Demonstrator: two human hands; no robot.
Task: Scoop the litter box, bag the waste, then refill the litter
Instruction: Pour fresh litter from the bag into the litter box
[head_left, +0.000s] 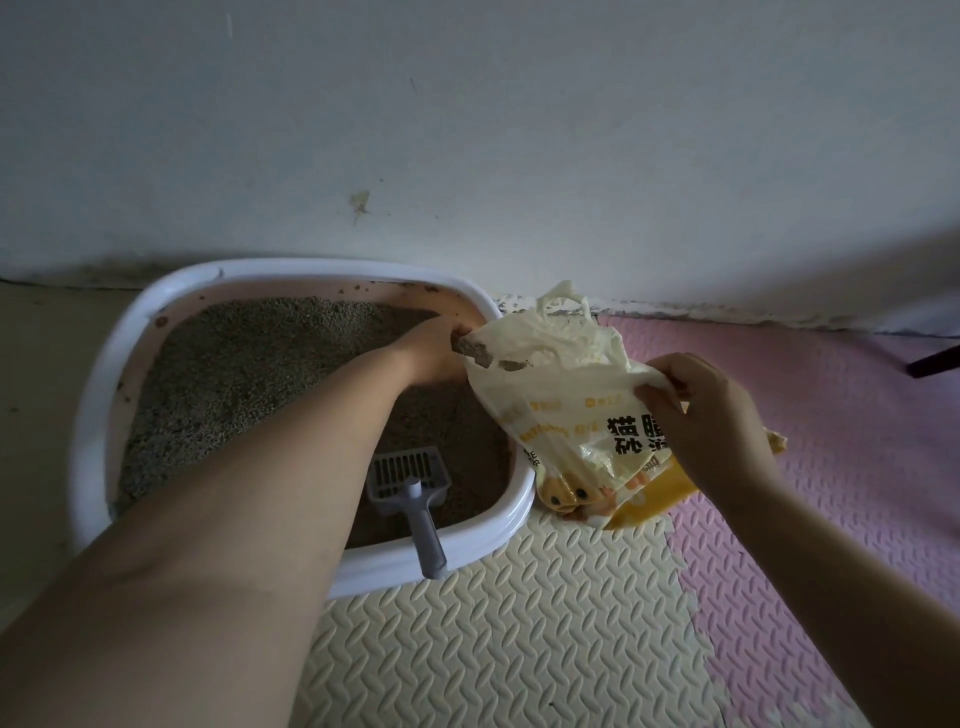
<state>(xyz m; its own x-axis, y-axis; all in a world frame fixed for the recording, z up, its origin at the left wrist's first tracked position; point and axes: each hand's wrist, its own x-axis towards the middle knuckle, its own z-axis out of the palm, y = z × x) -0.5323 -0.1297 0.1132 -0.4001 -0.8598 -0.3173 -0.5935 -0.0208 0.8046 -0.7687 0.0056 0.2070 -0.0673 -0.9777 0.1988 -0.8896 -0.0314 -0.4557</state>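
A white litter box (98, 374) full of grey-brown litter (234, 364) stands against the wall. A grey slotted scoop (410, 483) lies in its near right corner, handle over the rim. My left hand (431, 353) reaches across the box and holds the torn mouth of a cream and yellow litter bag (561, 410), where grey litter shows at the opening. My right hand (711, 415) grips the bag's right side. The bag is tilted with its mouth over the box's right rim.
The box sits on a bare floor by a white wall (467, 130). Cream foam mat tiles (493, 623) lie in front, pink tiles (831, 441) to the right. A dark furniture leg (935, 364) shows at the far right.
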